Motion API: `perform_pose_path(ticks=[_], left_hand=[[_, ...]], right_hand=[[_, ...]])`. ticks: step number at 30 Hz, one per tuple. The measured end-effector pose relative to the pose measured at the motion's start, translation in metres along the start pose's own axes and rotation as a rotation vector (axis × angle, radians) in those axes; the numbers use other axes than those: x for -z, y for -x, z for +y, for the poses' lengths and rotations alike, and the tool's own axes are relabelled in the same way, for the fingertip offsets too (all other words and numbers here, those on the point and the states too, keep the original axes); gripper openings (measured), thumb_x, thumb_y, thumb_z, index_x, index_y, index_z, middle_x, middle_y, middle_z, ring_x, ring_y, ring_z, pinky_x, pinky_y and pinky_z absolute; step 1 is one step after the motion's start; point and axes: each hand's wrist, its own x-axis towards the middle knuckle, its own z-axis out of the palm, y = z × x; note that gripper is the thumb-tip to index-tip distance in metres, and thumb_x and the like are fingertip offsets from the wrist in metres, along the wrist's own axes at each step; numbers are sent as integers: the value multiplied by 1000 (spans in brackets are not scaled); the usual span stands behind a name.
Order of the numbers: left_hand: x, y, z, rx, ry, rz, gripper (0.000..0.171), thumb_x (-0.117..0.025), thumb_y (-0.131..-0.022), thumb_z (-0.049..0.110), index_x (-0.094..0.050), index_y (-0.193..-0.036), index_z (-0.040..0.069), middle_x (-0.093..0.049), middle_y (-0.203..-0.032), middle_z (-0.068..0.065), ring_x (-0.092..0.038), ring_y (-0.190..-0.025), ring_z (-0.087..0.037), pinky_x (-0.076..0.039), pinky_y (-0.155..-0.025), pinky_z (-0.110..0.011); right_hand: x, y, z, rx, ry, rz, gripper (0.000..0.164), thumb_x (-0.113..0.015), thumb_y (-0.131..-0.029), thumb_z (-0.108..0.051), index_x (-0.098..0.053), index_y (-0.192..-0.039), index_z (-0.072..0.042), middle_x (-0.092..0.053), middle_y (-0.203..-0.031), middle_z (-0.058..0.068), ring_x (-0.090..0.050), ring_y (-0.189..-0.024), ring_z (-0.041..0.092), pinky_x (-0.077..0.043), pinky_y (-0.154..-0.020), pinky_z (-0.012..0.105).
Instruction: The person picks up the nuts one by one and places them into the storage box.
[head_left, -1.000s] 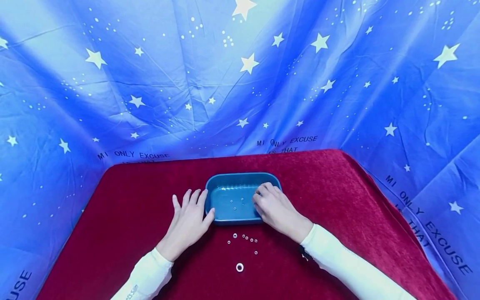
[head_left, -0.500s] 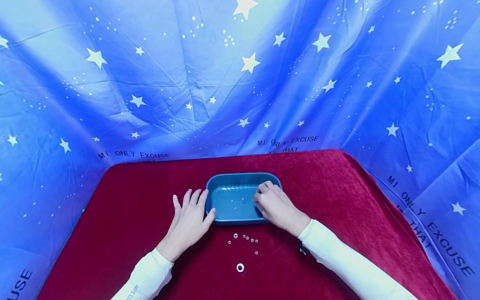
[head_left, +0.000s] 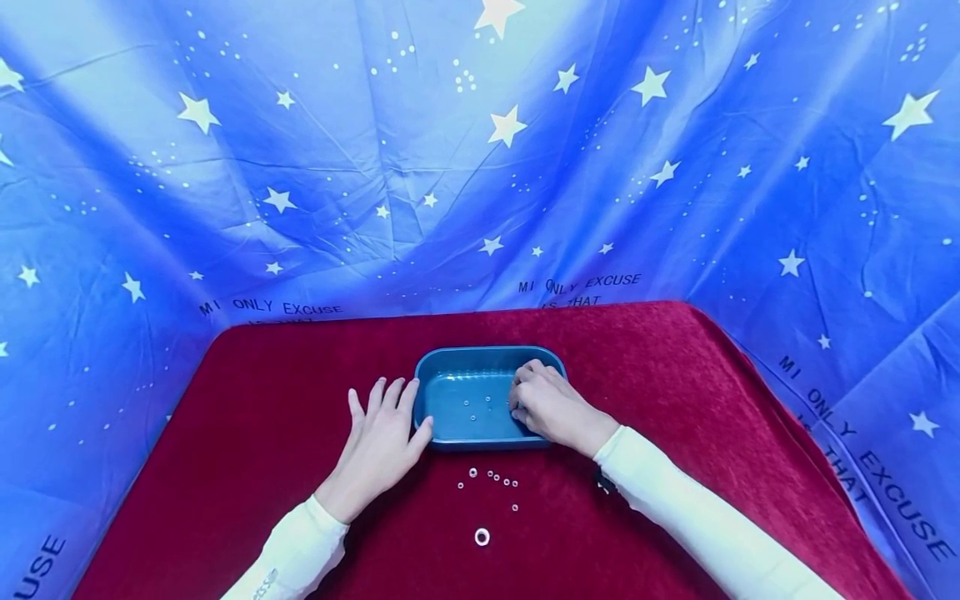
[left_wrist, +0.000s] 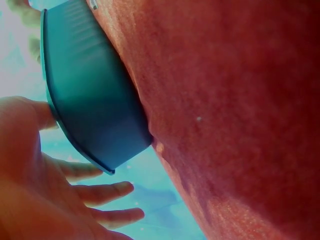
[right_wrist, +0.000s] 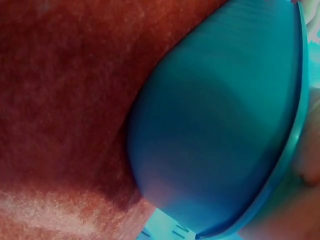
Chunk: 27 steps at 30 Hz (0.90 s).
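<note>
A blue rectangular plastic tub (head_left: 480,440) stands on the red cloth, with several small metal nuts (head_left: 472,417) on its floor. My left hand (head_left: 377,442) rests against the tub's left end, fingers spread and thumb at the near rim. In the left wrist view, the thumb touches the rim of the tub (left_wrist: 90,100) and the other fingers reach out straight. My right hand (head_left: 555,408) reaches over the right end into the tub, fingers bent down toward its floor. One small nut shows beside those fingertips; what lies under them is hidden.
Several small nuts (head_left: 497,477) lie scattered on the cloth in front of the tub. Closer to me lies a larger nut (head_left: 482,537). A blue star-printed curtain (head_left: 375,150) hangs behind and beside the red-covered table (head_left: 285,392).
The right wrist and sleeve have shifted slightly left, while the fingers stay inside the tub. A nut beside the right fingertips has come into sight. The left hand has stayed put.
</note>
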Motion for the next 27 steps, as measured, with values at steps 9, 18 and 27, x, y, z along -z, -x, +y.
perform_pose_path(ticks=[9, 18, 27], left_hand=[[1, -1, 1, 2, -6, -8, 71, -70, -103, 40, -53, -160, 1, -56, -156, -27, -44, -149, -56, -18, -119, -88], [0, -1, 1, 4, -7, -14, 71, -70, -103, 40, -53, -160, 1, -56, -156, -27, -44, -150, -56, -17, -119, -88], [1, 0, 0, 16, -6, -30, 72, -70, -103, 40, -52, -161, 2, -55, -157, -27, -42, -151, -56, -17, -120, -88]], right_hand=[[0, -1, 2, -1, 14, -34, 7, -87, -91, -8, -89, -95, -13, -77, -104, 6, -62, -108, 30, -55, -95, 49], [0, -1, 2, -7, 23, -42, 7, -86, -91, -7, -89, -93, -14, -77, -101, 4, -63, -105, 29, -55, -91, 47], [-2, 0, 3, -42, 42, -26, 9, -88, -93, -14, -88, -102, -12, -77, -110, 11, -65, -111, 34, -58, -98, 51]])
